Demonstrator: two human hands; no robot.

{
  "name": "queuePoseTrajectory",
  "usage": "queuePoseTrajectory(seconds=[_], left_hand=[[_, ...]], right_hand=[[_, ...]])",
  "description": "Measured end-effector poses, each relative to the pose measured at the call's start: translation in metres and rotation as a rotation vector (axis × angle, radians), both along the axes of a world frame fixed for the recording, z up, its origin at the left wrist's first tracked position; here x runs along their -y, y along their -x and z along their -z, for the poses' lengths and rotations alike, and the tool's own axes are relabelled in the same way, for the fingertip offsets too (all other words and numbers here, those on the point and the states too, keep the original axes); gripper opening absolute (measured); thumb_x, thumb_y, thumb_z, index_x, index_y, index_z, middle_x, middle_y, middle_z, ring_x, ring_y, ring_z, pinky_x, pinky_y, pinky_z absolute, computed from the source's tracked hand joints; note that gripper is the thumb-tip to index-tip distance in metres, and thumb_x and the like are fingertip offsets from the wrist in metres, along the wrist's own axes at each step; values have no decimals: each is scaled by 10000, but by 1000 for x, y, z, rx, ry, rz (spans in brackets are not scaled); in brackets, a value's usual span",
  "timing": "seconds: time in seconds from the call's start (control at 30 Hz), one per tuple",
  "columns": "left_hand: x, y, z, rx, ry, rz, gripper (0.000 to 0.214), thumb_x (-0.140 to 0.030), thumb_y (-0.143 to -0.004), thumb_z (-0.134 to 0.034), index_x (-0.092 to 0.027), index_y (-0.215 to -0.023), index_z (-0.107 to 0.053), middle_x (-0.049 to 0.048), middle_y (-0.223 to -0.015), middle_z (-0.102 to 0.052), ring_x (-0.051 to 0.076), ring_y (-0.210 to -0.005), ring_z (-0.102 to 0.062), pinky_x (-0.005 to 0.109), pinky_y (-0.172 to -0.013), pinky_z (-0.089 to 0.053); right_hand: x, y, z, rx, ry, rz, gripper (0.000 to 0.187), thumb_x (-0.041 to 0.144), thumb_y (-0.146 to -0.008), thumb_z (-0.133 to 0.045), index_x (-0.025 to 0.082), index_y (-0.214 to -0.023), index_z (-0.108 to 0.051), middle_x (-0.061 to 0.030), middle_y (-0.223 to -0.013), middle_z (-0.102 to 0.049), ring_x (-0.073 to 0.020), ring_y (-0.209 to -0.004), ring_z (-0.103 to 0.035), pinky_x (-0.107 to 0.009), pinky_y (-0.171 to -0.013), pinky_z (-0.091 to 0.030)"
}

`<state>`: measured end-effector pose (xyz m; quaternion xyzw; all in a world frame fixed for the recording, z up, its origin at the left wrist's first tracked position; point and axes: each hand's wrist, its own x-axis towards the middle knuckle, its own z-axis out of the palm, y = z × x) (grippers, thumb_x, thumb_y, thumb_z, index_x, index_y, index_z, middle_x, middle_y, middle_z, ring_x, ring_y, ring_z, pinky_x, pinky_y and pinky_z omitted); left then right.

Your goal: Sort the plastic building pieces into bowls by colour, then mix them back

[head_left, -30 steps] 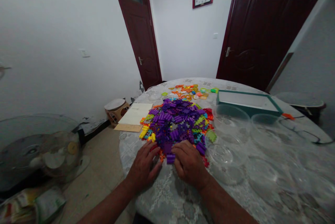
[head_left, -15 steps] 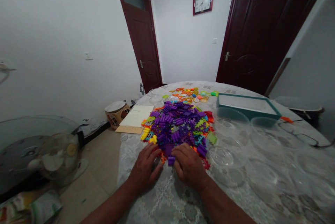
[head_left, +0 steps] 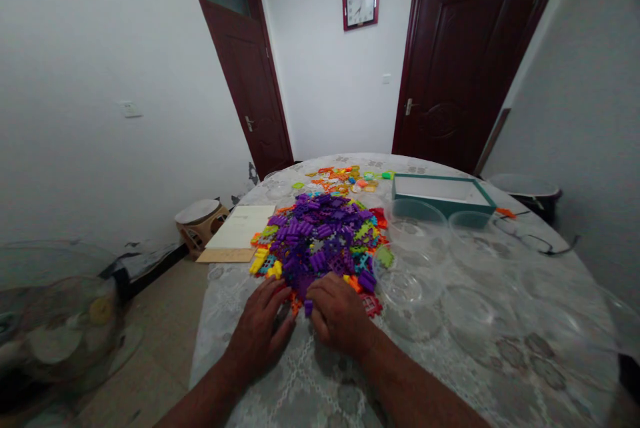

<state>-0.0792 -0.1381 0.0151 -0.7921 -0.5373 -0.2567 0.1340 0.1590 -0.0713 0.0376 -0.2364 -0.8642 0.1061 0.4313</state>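
A heap of plastic building pieces (head_left: 320,221), mostly purple on top, lies on the table in front of me. My left hand (head_left: 263,318) rests at the near left edge of the heap, fingers bent and thumb held apart, with nothing seen in it. At the near edge, my right hand (head_left: 343,311) is curled with its fingers together. A small purple building piece (head_left: 309,308) sticks out at its fingertips; the thumb's grip on it is partly hidden. Orange pieces (head_left: 296,307) lie between the hands, and a red piece (head_left: 371,305) is just right of my right hand.
Several clear plastic bowls (head_left: 417,221) stand on the right of the table. Behind them is a green-rimmed box (head_left: 443,198), with eyeglasses (head_left: 543,241) farther right. A pale board (head_left: 240,228) lies left of the heap. Small orange pieces (head_left: 337,178) are scattered at the back.
The view has turned slightly to the right, so everything appears shifted left. The purple piece at my right fingertips shows a narrower side now. Both hands keep nearly the same place at the heap.
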Motion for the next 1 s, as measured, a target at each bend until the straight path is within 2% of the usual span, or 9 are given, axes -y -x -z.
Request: queuePoseTrajectory(seconds=[0.27,0.43,0.57,0.67,0.83,0.9,1.0], left_hand=[[-9,10,9,-46,-53,37,484,-316,-981,-675,-251,-1451,-580,149,-1511,-609,361,-1443,-539,591,-1152,-512],[-13,13,13,-48,-74,79,501,-326,-986,-648,-259,-1476,-571,148,-1517,-606,367,-1414,-563,586,-1135,-516],[-20,14,10,-54,-64,93,509,-344,-990,-637,-260,-1488,-573,145,-1515,-610,362,-1379,-594,566,-1115,-530],[-29,13,-1,-48,-84,128,535,-356,-985,-635,-274,-1508,-558,134,-1505,-619,358,-1376,-599,552,-1122,-523],[-49,1,-22,-56,-61,181,642,-336,-972,-595,-290,-1600,-472,124,-1584,-559,359,-1475,-518,556,-1186,-469],[-58,-6,-22,-73,-31,227,686,-332,-951,-597,-273,-1619,-453,130,-1604,-541,372,-1504,-485,575,-1208,-444],[-69,-20,-13,-72,-25,295,702,-339,-941,-605,-260,-1623,-457,133,-1597,-551,383,-1513,-471,593,-1224,-426]], right_hand=[[-8,-2,1,37,-39,24,249,133,-786,-615,206,-1022,-642,-76,-1032,-711,-233,-981,-606,-362,-895,-513],[-12,3,8,133,-67,52,206,170,-769,-635,225,-966,-617,-61,-971,-704,-226,-918,-605,-352,-822,-505],[-10,10,11,179,-109,13,148,211,-779,-640,216,-924,-611,-58,-954,-713,-217,-863,-598,-358,-789,-497],[-7,15,9,189,-127,-26,123,265,-808,-649,213,-915,-616,-57,-976,-733,-219,-862,-610,-362,-773,-505],[-5,14,-1,155,-142,-59,119,291,-834,-651,212,-918,-621,-56,-1012,-755,-214,-859,-626,-362,-781,-523],[-5,8,-9,127,-143,-50,96,278,-848,-635,213,-916,-618,-60,-1000,-752,-215,-874,-632,-370,-802,-534],[-5,-3,-24,82,-133,-23,89,255,-869,-600,215,-945,-626,-68,-1018,-756,-224,-924,-643,-392,-864,-554]])
